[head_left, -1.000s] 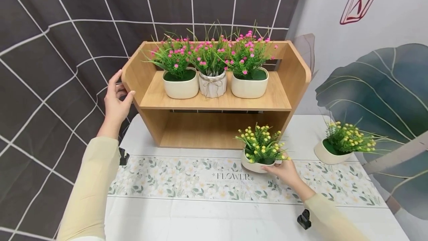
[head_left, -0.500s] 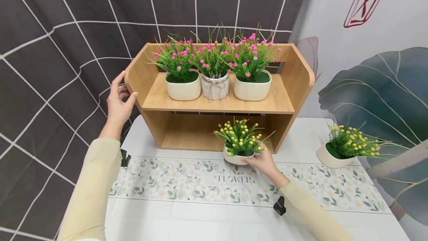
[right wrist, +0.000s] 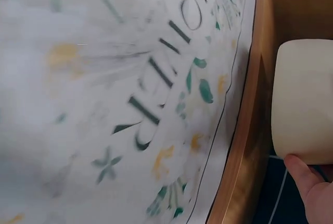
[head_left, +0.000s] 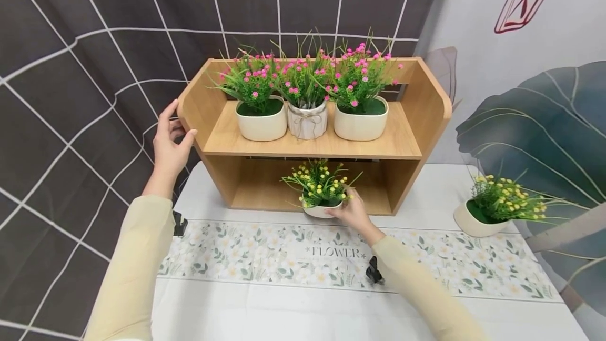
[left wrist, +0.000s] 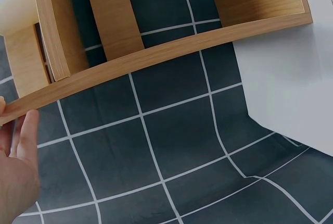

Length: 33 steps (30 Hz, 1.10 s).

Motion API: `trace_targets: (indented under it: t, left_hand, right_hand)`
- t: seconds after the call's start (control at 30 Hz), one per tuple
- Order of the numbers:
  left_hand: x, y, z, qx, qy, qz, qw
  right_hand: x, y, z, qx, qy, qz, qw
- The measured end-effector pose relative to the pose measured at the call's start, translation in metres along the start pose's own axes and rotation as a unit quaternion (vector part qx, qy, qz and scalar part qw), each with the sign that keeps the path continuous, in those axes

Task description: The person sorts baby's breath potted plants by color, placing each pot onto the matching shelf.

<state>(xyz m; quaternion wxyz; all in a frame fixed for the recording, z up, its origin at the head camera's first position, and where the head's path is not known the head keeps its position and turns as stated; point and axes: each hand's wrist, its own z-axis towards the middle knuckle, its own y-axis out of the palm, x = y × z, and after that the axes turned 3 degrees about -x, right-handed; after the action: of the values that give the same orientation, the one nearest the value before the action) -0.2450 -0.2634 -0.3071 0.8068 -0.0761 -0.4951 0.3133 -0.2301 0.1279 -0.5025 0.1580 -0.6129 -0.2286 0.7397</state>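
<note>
The yellow-flowered pot point(head_left: 321, 201) is held low in the centre of the head view, at the front edge of the shelf's point(head_left: 312, 147) lower compartment, gripped on its right side by the right hand point(head_left: 352, 212). For the step to go well, the pot is best kept level and low, so that the stems pass under the upper board, and set squarely on the wooden floor rather than half over the lip. The shelf is steadied at its left wall by the left hand point(head_left: 169, 143), whose fingers are spread flat along the panel with the thumb at the front edge.

The pot is cream, rounded and smooth, packed with thin green blades and small yellow buds. In the right wrist view a fingertip point(right wrist: 307, 179) is seen curled under its base point(right wrist: 304, 99).

Three pink-flowered pots point(head_left: 307, 114) are lined along the upper board. A second yellow pot point(head_left: 478, 220) is left on the desk point(head_left: 265, 304) at middle right.
</note>
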Motion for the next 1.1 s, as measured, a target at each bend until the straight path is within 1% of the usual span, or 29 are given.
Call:
trace_targets:
  t: [0.1,0.23,0.3,0.5,0.63,0.77,0.93,1.1]
  left_hand:
    - [0.0,0.002,0.0,0.004,0.004,-0.001,1.0]
    - [0.0,0.001,0.0,0.003,0.008,0.0,1.0]
    - [-0.001,0.001,0.0,0.002,0.01,-0.004,0.9999]
    - [0.0,-0.001,-0.002,0.009,0.0,-0.001,1.0]
    - [0.0,0.001,0.0,0.002,0.002,-0.005,1.0]
    - [0.002,0.002,0.002,-0.001,0.001,-0.003,1.0]
    - [0.001,0.002,0.002,-0.005,-0.007,0.001,1.0]
    - [-0.001,0.001,0.0,-0.004,-0.015,0.004,0.9999]
  right_hand:
    - [0.0,0.006,0.009,0.013,-0.008,-0.007,1.0]
    - [0.0,0.019,0.018,0.031,-0.014,-0.003,0.999]
    - [0.0,0.025,0.022,0.033,-0.015,0.001,0.999]
    - [-0.001,0.043,0.031,0.016,-0.01,0.009,1.0]
    - [-0.003,0.05,0.036,0.021,0.006,0.018,1.0]
    - [-0.006,0.057,0.043,0.02,0.003,0.024,1.0]
    - [-0.008,0.065,0.055,0.009,0.002,0.022,1.0]
    - [-0.015,0.069,0.065,-0.012,0.021,0.015,1.0]
